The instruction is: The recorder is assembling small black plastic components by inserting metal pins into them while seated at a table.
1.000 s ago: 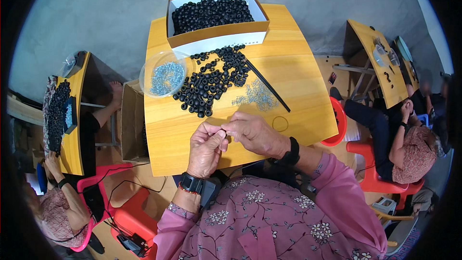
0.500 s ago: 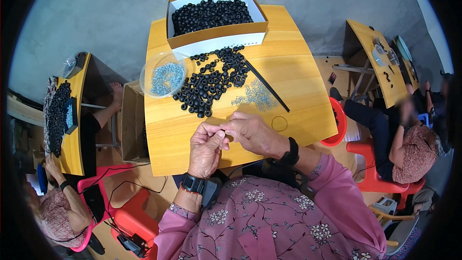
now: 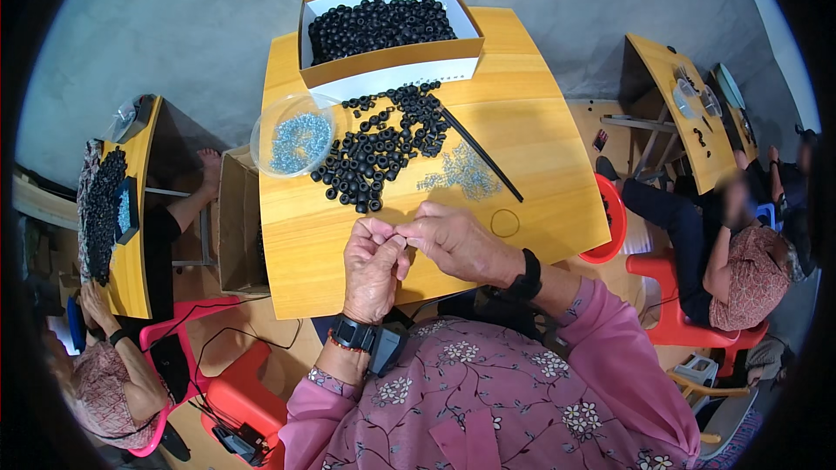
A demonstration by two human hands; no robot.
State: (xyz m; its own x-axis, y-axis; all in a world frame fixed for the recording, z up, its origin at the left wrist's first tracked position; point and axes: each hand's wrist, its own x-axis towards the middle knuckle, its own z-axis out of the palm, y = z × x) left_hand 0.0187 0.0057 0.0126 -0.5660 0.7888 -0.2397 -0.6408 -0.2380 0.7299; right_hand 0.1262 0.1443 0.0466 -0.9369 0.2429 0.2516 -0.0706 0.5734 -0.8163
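Over the near edge of the wooden table (image 3: 531,130), my left hand (image 3: 373,265) and my right hand (image 3: 453,242) meet fingertip to fingertip. Both are pinched closed, and whatever sits between the fingers is too small or hidden to name. Beyond them lies a loose spread of black beads (image 3: 374,157). To its right is a scatter of small clear pieces (image 3: 466,172), with a thin black stick (image 3: 483,155) slanting past it. A thin ring-like band (image 3: 505,223) lies right of my right hand. At the left, a clear round tub (image 3: 259,137) holds small pale-blue pieces (image 3: 302,141).
An open box (image 3: 396,75) full of black beads stands at the table's far side. A cardboard carton (image 3: 237,226) is on the floor at left, a red basin (image 3: 616,222) at right. People sit at side tables (image 3: 144,270) left and right, with red stools (image 3: 670,292) and cables around.
My pinched hands stay together, with only slight finger movement and a small shift of the left hand. The things on the table lie as before.
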